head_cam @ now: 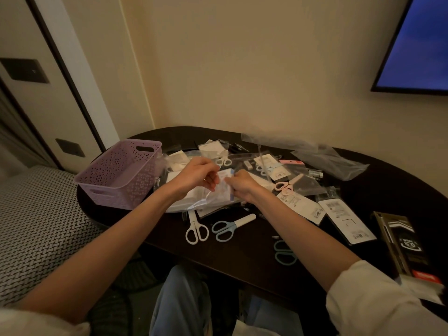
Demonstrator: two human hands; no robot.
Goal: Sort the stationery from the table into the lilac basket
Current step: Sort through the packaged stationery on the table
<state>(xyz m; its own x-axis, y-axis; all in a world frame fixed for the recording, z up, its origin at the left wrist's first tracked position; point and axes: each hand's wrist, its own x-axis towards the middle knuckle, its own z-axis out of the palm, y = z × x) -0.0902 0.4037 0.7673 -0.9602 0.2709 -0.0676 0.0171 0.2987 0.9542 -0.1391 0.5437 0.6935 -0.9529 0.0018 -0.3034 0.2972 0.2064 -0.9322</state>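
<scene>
Both hands, left and right, pinch a small packet between them; the basket stands beside the left hand. Tugging may tear it, spilling contents among the scissors below.

Basket sits left of the packets (scissors nearest).

1 lilac basket, 5 loose scissors, 2 hands, approx 2 empty bags

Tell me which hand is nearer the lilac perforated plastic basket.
Left. The left hand is just right of the lilac perforated plastic basket; the right hand is farther right.
</scene>
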